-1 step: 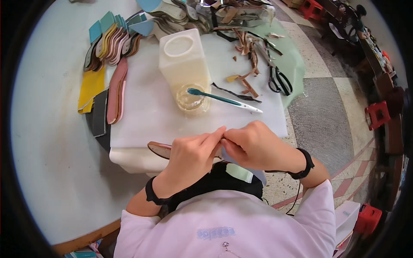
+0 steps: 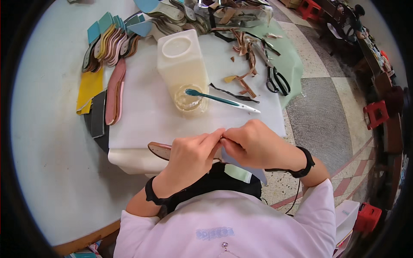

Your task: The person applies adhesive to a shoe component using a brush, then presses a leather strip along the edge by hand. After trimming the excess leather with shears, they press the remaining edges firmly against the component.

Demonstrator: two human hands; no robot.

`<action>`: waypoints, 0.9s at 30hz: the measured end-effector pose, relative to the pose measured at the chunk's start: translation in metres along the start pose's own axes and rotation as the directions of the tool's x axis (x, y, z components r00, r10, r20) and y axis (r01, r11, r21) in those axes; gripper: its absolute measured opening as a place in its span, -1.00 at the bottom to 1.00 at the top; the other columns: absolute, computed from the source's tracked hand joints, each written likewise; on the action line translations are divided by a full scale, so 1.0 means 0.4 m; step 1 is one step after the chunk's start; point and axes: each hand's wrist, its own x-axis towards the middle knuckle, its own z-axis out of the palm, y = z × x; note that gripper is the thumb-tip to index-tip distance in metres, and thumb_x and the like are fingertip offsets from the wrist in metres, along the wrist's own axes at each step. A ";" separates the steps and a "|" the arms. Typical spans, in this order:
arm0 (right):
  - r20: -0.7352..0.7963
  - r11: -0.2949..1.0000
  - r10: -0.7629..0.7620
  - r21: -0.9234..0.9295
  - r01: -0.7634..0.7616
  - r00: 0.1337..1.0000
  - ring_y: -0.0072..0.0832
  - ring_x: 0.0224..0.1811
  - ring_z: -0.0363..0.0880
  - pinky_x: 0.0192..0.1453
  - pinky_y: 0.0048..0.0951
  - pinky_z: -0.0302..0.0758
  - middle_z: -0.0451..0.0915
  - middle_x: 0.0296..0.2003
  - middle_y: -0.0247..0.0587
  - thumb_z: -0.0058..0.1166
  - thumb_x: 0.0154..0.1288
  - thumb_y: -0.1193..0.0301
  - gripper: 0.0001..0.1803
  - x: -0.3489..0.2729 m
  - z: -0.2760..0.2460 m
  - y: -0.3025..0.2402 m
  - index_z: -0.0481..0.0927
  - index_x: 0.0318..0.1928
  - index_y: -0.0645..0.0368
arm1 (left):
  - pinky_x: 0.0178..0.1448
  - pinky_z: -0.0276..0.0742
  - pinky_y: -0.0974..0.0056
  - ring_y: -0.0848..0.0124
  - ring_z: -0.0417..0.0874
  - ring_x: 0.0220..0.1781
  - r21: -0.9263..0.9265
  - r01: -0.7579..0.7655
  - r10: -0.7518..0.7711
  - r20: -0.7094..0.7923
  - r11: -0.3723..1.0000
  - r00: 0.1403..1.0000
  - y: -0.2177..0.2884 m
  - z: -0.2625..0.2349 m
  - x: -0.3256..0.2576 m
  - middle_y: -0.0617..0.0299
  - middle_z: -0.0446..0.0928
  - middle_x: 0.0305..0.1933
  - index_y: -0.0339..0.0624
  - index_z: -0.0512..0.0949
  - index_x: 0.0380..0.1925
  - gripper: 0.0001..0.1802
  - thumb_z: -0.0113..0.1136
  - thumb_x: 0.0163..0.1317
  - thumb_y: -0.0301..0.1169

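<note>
My left hand is closed round a long, flat, insole-shaped piece. Its brown-edged, rounded end with small dots sticks out to the left of the hand. Fingertips of my right hand are pinched together against the left fingertips, just past the table's near edge; what lies in that pinch is hidden. Pale blue material hangs below the right hand, and I cannot tell whether it belongs to the held piece. Beyond the hands, a white-and-teal brush rests across an open jar of pale, clear-looking stuff.
A translucent plastic container lies behind the jar. Black-handled scissors and leather scraps are at the right. Stacked insole-shaped pieces fan out at back left, near a pink piece and a black block. Red stools stand on the floor.
Both hands keep the same pinching pose. The table and its things sit very slightly further left in the picture, and the pale blue material shows slightly differently.
</note>
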 end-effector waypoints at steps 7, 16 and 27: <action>0.420 0.871 0.346 0.189 -0.453 0.839 -0.55 -0.72 0.38 -0.62 -0.51 0.34 0.47 -0.69 -0.25 -0.03 0.35 0.17 -0.62 0.025 -0.147 0.023 0.61 -0.28 0.28 | -0.35 0.44 0.36 0.28 0.50 -0.54 -0.337 0.348 -0.228 0.348 0.875 0.910 0.006 0.010 0.031 -0.04 0.57 -0.47 -0.30 0.58 -0.19 -0.78 0.18 0.11 -0.58; 0.401 0.849 0.366 0.224 -0.478 0.840 -0.72 -0.56 0.45 -0.53 -0.66 0.42 0.57 -0.53 -0.36 0.06 0.33 0.28 -0.63 -0.001 -0.255 0.077 0.52 0.04 0.26 | -0.30 0.42 0.47 0.64 0.49 -0.39 -0.511 0.520 -0.282 0.472 0.684 0.835 0.015 0.018 0.053 0.26 0.63 -0.37 -0.31 0.57 -0.07 -0.71 0.15 0.17 -0.60; 0.267 0.922 0.067 0.352 -0.162 0.961 -0.70 -0.29 0.50 -0.22 -0.63 0.49 0.59 -0.33 -0.32 0.18 0.15 0.55 -0.72 0.018 -0.219 0.154 0.60 -0.08 0.30 | -0.25 0.39 0.55 0.72 0.46 -0.32 -0.659 0.660 -0.238 0.619 0.362 0.748 -0.005 0.039 0.056 0.37 0.60 -0.30 -0.30 0.55 0.00 -0.68 0.09 0.22 -0.59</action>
